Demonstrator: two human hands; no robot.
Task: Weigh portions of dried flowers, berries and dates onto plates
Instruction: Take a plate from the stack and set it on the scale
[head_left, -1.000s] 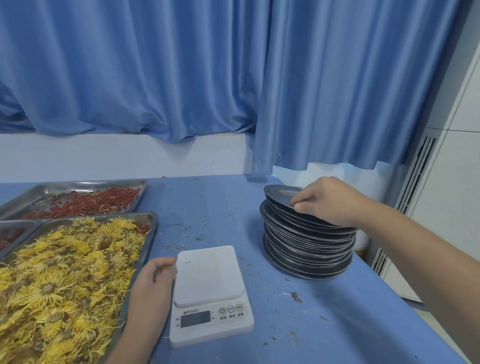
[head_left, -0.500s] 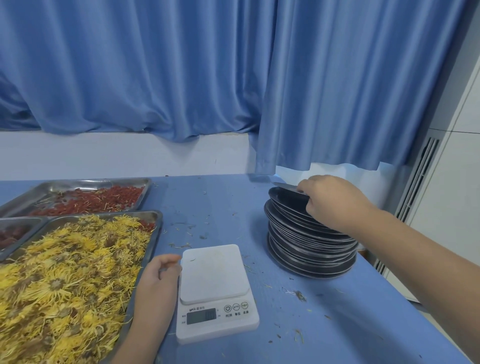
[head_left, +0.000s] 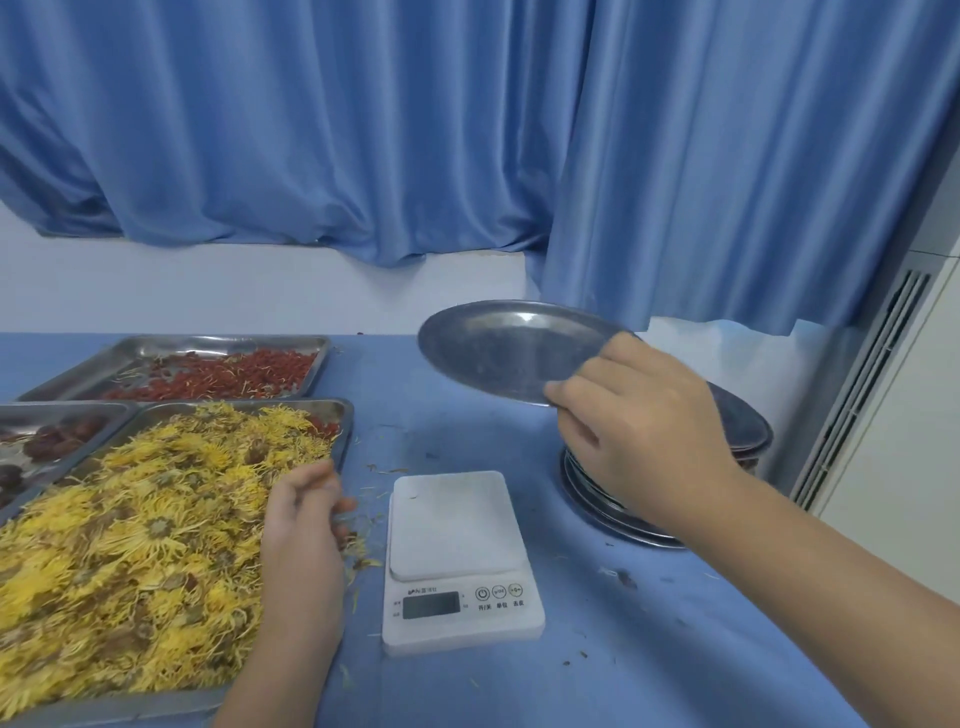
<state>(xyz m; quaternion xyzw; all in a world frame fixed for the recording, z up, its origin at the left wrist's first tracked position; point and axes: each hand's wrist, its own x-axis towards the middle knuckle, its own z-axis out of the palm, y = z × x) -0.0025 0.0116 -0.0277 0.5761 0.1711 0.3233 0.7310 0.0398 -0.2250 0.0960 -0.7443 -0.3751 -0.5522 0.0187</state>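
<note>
Right hand (head_left: 639, 436) is pinching a round steel plate (head_left: 498, 348); left hand (head_left: 304, 525) is idling loosely curled, empty; weighing not yet begun.

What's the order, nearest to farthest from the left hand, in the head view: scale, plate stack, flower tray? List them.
1. Flower tray: the left hand overlaps its right edge.
2. Scale: just right of the hand.
3. Plate stack: beyond the scale, far right.

Steel plate (head_left: 498, 351) tilted, aloft above plate stack (head_left: 743, 423); white scale (head_left: 454, 525) beside flower tray (head_left: 130, 705).
</note>
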